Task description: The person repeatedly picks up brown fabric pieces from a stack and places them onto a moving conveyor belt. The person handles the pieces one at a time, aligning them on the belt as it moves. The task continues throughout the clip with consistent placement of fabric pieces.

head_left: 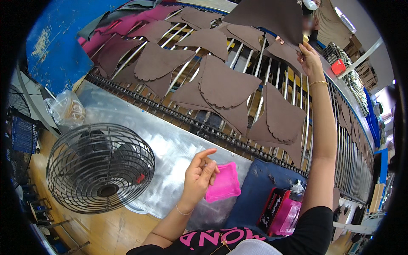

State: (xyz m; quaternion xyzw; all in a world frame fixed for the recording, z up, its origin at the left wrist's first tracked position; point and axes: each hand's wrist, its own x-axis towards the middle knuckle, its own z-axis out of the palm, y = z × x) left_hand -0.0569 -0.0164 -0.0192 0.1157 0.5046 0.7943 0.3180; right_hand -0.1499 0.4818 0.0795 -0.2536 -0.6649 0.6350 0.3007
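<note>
My right hand [309,61] is raised at the upper right, fingers closed on the edge of a dark brown, leather-like cut piece [272,19]. That piece hangs in the air over the rack of metal rods [238,55]. Several brown scalloped-edge pieces [227,80] lie overlapped across the rods. My left hand [199,176] is low, in front of the rack. Its index finger stretches out, the other fingers bend loosely, and nothing is in it. Just beside it a bright pink tray [223,182] rests on the metal table [165,140].
A black caged fan [102,168] stands at the left, near a clear plastic bag [66,108]. A chain [204,127] runs along the rack's near edge. Close to my body are a blue mat [244,204] and a box with pink contents [280,212]. A masked person [312,19] is beyond.
</note>
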